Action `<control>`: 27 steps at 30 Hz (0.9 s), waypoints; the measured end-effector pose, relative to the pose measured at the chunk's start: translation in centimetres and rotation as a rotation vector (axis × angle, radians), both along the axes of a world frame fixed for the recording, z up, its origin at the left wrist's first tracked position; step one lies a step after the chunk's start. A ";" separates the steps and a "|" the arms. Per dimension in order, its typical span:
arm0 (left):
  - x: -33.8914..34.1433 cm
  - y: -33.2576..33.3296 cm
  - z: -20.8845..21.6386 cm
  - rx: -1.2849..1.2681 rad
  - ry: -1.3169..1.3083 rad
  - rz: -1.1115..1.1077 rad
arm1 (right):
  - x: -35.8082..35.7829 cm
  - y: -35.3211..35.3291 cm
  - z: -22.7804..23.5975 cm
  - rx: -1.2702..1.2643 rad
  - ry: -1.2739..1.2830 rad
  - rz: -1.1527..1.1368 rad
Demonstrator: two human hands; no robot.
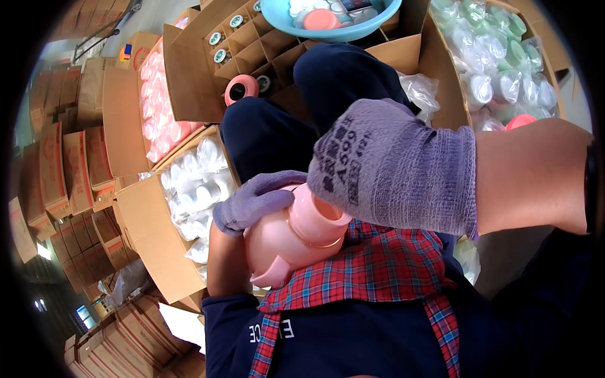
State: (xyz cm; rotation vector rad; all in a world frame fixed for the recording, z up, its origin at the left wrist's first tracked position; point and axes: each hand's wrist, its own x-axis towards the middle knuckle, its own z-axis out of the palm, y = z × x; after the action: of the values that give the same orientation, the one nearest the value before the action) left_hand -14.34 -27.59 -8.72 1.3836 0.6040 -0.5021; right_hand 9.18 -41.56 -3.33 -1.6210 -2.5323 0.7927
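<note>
A pink plastic jug body (277, 242) with a round open neck lies tilted in my lap, against a red checked apron (372, 264). My left hand (261, 198), in a grey-purple knit glove, is wrapped over its upper side near the neck. My right hand (372, 167), gloved the same way, is curled closed at the neck's rim. Its fingertips are hidden behind the back of the hand, so whatever they hold cannot be made out. The opening of the neck (328, 208) shows partly below the right hand.
Before my knees stands a divided carton (189, 82) with several capped items and a pink round part (241, 90). A blue basin (283, 22) of white pieces rests on it. Cartons of pink parts (161, 107), wrapped white parts (205, 183) and bagged green-white parts (498, 57) surround me.
</note>
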 end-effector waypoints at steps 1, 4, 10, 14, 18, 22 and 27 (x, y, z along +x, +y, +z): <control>-0.3 0.2 -0.3 -0.029 0.006 0.007 | 0.0 0.1 0.2 0.026 0.019 0.004; -1.5 1.2 -3.1 -0.168 -0.021 -0.010 | 0.0 -0.1 0.7 0.084 0.050 0.013; -2.2 2.0 -8.2 -0.490 -0.074 -0.077 | 0.3 -0.6 1.5 0.192 0.108 0.009; -1.4 1.3 -8.3 -0.574 -0.069 -0.113 | 0.5 -1.0 1.9 0.259 0.142 0.012; -0.9 0.8 -8.5 -0.602 -0.066 -0.140 | 0.8 -1.4 2.6 0.342 0.178 0.017; -0.4 0.8 -6.5 -0.519 -0.082 -0.126 | 1.5 -2.1 3.5 0.490 0.220 -0.014; -0.3 -1.0 5.9 0.204 -0.207 0.086 | 3.8 -3.7 -2.5 0.438 0.535 -0.350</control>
State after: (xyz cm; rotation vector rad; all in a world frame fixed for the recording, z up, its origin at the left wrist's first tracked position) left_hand -14.68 -28.56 -2.81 1.5725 0.5536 -0.2285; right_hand 12.94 -45.27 -5.85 -1.4072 -1.8245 0.4979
